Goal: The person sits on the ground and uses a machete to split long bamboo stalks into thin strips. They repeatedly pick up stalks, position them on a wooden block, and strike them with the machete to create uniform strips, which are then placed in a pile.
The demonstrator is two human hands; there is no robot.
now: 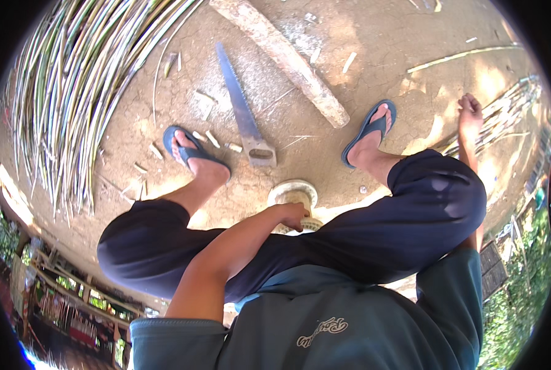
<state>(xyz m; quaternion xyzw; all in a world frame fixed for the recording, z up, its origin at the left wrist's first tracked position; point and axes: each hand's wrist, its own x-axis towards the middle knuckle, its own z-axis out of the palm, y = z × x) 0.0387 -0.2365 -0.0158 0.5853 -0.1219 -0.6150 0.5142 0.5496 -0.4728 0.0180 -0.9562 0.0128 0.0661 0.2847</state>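
Between my thighs, my left hand point(294, 216) has its fingers curled at a round, pale stool-like object point(292, 188) with a raised rim. My leg and the hand itself cover much of its lower part. Far out to the right, beyond my knee, my right hand point(471, 106) is held with bent fingers beside a small bundle of thin sticks point(506, 114). Whether anything is in that hand is too small to tell. A handsaw point(241, 102) lies flat on the ground between my feet, its handle toward me.
A large pile of long thin canes point(72, 92) covers the ground at left. Past the saw lies a thick pale log point(281, 58), with sawdust point(260, 80) around it. Short cut pieces point(212, 139) are scattered near my left sandal point(195, 151). One loose stick point(463, 57) lies far right.
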